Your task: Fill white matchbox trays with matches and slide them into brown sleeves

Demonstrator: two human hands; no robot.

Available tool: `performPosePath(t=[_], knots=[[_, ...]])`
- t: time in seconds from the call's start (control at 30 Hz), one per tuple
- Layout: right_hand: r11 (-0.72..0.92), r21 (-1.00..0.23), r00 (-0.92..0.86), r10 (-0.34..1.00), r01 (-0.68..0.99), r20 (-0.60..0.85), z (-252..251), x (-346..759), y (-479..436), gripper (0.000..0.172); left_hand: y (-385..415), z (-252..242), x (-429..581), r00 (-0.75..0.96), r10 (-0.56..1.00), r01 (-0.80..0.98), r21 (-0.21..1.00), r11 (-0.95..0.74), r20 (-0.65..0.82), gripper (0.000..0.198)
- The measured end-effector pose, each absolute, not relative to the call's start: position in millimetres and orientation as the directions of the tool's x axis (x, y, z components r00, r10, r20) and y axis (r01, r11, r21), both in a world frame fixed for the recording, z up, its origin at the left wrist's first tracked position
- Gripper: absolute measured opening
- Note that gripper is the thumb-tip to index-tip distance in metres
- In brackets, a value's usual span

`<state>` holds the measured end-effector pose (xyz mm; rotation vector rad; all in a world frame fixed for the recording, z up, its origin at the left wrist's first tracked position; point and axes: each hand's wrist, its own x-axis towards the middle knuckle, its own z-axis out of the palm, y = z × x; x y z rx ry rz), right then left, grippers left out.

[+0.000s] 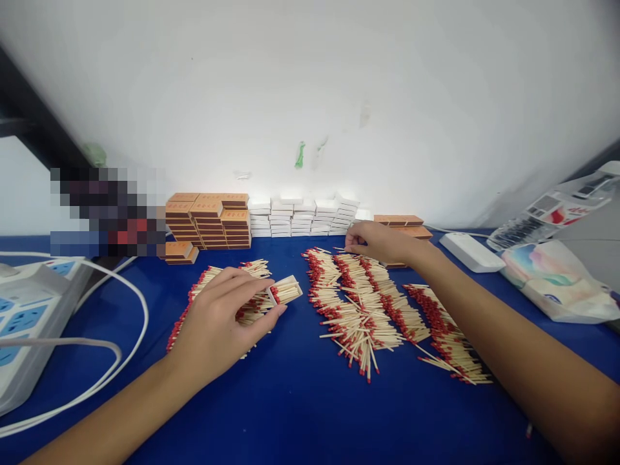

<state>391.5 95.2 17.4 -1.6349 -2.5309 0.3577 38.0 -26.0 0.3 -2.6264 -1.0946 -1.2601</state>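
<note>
Between the thumb and fingers of my left hand [225, 313] is a small white matchbox tray [285, 291], tilted, with red-headed matches inside. My right hand [364, 237] is at the far end of the middle match rows [358, 297], its fingertips pinched at a match [339, 248]. Beneath and behind my left hand spreads another pile of matches [194, 290]. A further row of matches [450, 336] lies beside my right forearm. White trays [303, 218] are stacked against the wall, partly behind my right hand.
Orange-brown matchboxes [208, 223] stand stacked at the back left, and more [400, 223] lie behind my right wrist. A power strip [33, 316] with white cables is on the left. A white adapter [472, 252], a tissue pack [557, 281] and a plastic bottle [552, 213] are on the right.
</note>
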Motion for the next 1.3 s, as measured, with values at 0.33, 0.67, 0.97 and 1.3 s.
performPosePath(t=[0.33,0.67,0.97,1.3], knots=[[0.424,-0.282,-0.434,0.9,0.861,0.027,14.0,380.9,93.1,0.014,-26.1,-1.6,37.1,0.424,0.594,0.611,0.268,-0.745,0.684,0.021],[0.497,-0.422,-0.517,0.853,0.758,0.076,38.1,340.7,61.4,0.022,-25.8,-1.0,37.6,0.42,0.59,0.615,0.262,-0.744,0.689,0.022],[0.725,-0.405,-0.739,0.655,0.557,0.158,49.6,283.1,-0.8,0.008,-26.6,0.1,38.8,0.425,0.579,0.596,0.267,-0.758,0.696,0.024],[0.706,-0.45,-0.729,0.665,0.547,0.158,46.7,285.6,5.6,0.004,-27.8,-2.1,37.7,0.428,0.597,0.594,0.287,-0.752,0.679,0.027]])
